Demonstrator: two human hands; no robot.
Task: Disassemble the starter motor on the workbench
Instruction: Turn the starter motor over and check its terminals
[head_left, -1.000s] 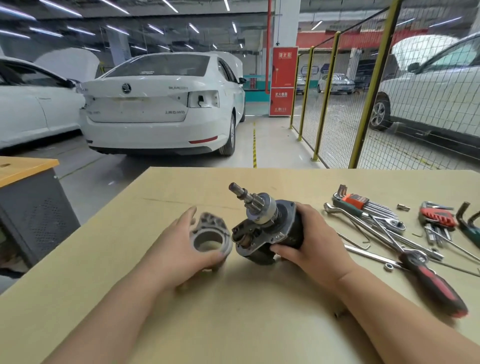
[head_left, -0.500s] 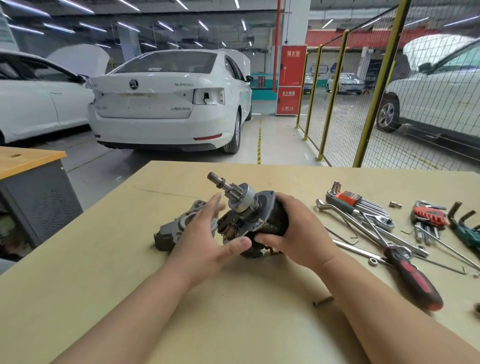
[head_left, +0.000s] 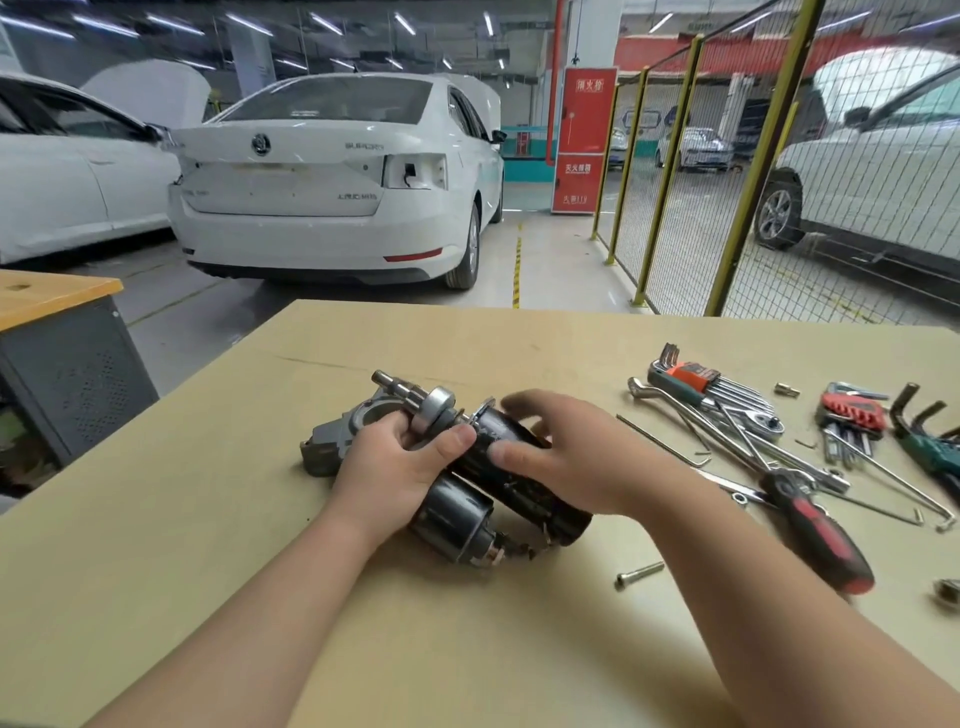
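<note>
I saw one starter motor (head_left: 519, 491) on the workbench (head_left: 260, 597) under two hands. The left hand (head_left: 395, 467) gripped its gear end. The right hand (head_left: 576, 457) lay spread on its black body. Its long shaft pointed far-left, its back end near-right. One grey cover (head_left: 324, 447) sat just beyond the left hand.

A black cylindrical starter motor (head_left: 519, 486) and, just behind it, a grey cast-metal housing (head_left: 332, 441) are laid on a pale tan wooden workbench (head_left: 234, 545). To the right are spread a loose silver bolt (head_left: 639, 574), a red-and-black-handled screwdriver (head_left: 821, 530), an orange-clipped hex-key set (head_left: 693, 376) and a red-clipped hex-key set (head_left: 852, 410).
</note>
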